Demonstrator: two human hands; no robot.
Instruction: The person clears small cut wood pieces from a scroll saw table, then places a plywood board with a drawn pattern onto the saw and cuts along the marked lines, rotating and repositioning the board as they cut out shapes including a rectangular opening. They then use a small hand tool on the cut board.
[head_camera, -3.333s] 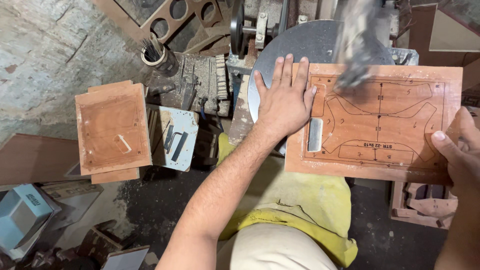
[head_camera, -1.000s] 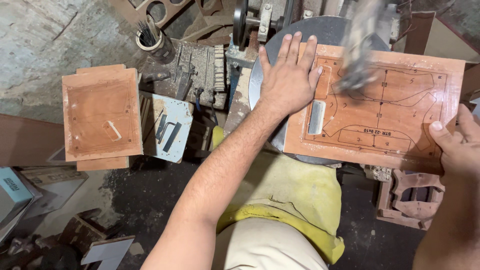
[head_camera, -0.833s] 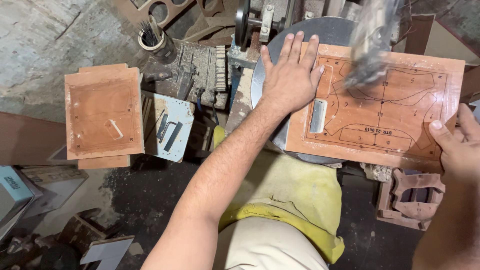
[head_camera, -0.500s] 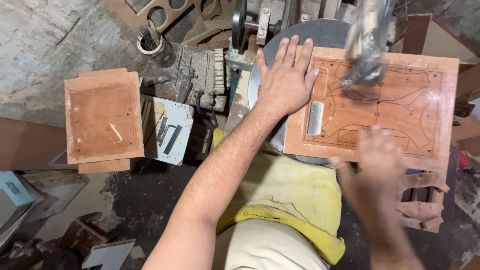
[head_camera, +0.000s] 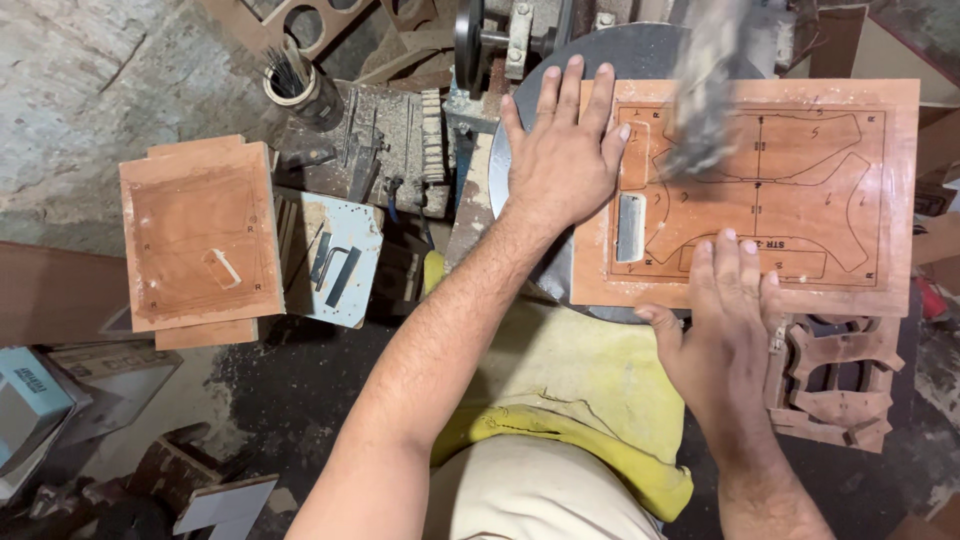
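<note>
While we press the wooden board flat, left hand spread on its left edge, right hand open on its near edge, long axis left-right.

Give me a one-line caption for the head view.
Both hands, left hand and right hand, press flat on a marked wooden board lying on a round metal machine table.

The left hand lies flat, fingers spread, on the left edge of a reddish-brown rectangular wooden board with cut pattern outlines. The right hand presses the board's near edge. A blurred grey machine head hangs over the board, which rests on a round grey metal table.
</note>
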